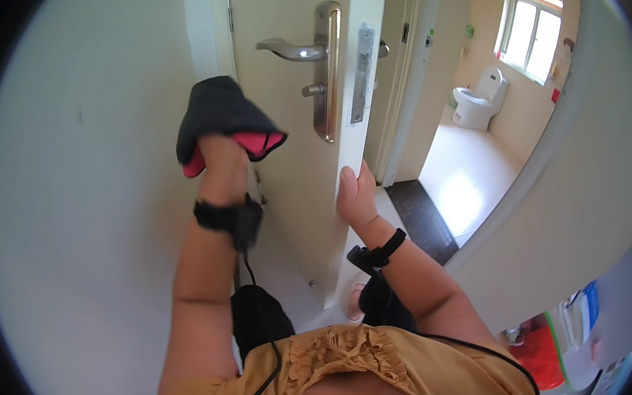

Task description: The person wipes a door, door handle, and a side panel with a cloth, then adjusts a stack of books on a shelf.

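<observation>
A dark grey cloth mitt with a pink lining [225, 107] covers my left hand [222, 143]; only the wrist end of that hand shows, and its fingers are hidden. The mitt is raised left of the lever handle [299, 52] on a cream door [291, 160]. My right hand [357, 194] grips the free edge of this door below the latch plate [361, 77], thumb on the near face and fingers behind. A thumb-turn knob [314, 90] sits under the lever on a long metal plate.
A pale wall [89, 215] rises close on the left. Beyond the door, a dark threshold [423, 217] leads to a bathroom with a toilet [478, 101] and a window [534, 30]. A wall stands at right, with a red item [537, 353] and other goods at lower right.
</observation>
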Motion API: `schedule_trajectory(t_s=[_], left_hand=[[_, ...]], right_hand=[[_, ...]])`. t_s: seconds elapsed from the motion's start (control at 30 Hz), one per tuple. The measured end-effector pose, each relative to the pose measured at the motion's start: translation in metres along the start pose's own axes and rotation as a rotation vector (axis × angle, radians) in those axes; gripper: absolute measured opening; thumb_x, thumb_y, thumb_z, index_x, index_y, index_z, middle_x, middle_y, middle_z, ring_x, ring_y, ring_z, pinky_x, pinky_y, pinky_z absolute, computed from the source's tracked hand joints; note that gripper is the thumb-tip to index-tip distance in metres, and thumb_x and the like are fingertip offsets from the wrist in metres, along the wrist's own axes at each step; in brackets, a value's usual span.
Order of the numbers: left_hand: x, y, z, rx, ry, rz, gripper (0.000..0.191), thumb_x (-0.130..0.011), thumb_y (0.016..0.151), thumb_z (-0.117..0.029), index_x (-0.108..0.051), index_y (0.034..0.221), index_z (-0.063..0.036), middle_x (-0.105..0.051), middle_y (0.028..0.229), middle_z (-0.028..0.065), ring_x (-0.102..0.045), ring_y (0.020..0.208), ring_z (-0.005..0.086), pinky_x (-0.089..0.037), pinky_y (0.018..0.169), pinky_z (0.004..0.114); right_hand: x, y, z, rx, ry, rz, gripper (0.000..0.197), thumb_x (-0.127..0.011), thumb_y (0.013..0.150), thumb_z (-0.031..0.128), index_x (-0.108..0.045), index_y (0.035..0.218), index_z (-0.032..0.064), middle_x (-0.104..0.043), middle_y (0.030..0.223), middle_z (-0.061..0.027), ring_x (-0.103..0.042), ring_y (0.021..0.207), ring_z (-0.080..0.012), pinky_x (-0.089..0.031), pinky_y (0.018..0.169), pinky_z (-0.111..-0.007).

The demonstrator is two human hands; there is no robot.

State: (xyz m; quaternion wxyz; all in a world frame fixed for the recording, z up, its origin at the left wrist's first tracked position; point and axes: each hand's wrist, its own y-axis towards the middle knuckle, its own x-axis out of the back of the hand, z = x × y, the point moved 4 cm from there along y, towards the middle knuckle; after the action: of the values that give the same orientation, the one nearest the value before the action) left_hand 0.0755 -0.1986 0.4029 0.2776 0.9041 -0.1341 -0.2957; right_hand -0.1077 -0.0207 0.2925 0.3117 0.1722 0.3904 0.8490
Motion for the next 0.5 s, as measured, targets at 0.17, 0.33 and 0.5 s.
schedule_trajectory(t_s=[0.17,0.33,0.5], left_hand=[[-0.046,-0.121,-0.097,-0.89,1.101,0.03,0.037,-0.059,0.083,-0.021,-0.059,0.116,-0.0018,-0.062,0.108,0.0134,-0.06,0.103,0.0296,-0.047,0.092,0.041],[-0.124,-0.119,-0.156,-1.258,1.119,0.078,0.048,-0.063,0.08,-0.021,-0.055,0.122,0.0002,-0.058,0.118,0.0167,-0.055,0.112,0.0337,-0.042,0.098,0.046],[-0.162,-0.092,-0.116,-1.27,1.129,0.109,0.059,-0.067,0.076,-0.021,-0.052,0.128,0.0022,-0.055,0.129,0.02,-0.05,0.122,0.0378,-0.036,0.104,0.051]], right_hand=[[-0.002,-0.001,0.008,-0.02,0.059,-0.003,0.044,-0.049,0.095,0.03,-0.056,0.121,-0.0043,-0.066,0.104,-0.0192,-0.064,0.096,-0.0308,-0.048,0.087,-0.037],[-0.018,-0.009,-0.009,0.013,0.065,0.049,0.032,-0.051,0.098,0.016,-0.056,0.121,-0.005,-0.066,0.111,-0.0192,-0.063,0.104,-0.0247,-0.049,0.087,-0.034],[-0.023,-0.018,0.002,0.036,-0.064,0.08,0.04,-0.054,0.095,0.017,-0.052,0.126,-0.0084,-0.063,0.116,-0.0207,-0.06,0.107,-0.0308,-0.045,0.095,-0.036]])
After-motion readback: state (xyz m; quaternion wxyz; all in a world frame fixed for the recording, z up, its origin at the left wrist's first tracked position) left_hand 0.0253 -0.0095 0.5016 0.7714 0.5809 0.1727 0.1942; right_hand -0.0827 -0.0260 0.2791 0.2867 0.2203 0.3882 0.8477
